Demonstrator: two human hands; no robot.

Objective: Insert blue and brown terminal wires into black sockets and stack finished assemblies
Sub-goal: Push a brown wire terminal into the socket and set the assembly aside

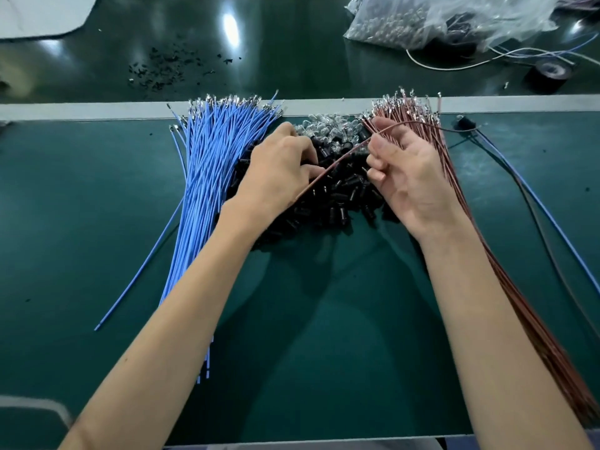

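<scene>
A fan of blue terminal wires (207,164) lies at the left of the green mat, and a bundle of brown terminal wires (461,196) lies at the right. Between them sits a heap of black sockets (341,190) with clear bulbs (324,128) behind it. My left hand (279,170) reaches into the sockets with curled fingers; what they hold is hidden. My right hand (406,177) pinches a single brown wire (337,160) that slants down across the heap toward my left hand. One finished assembly (467,123) with blue and dark leads lies at the far right.
A pale strip (97,110) divides the mat from a glossy belt behind. Black scraps (162,66) are scattered on that belt. Plastic bags of parts (438,21), loose wires and a black tape roll (548,74) sit at the back right.
</scene>
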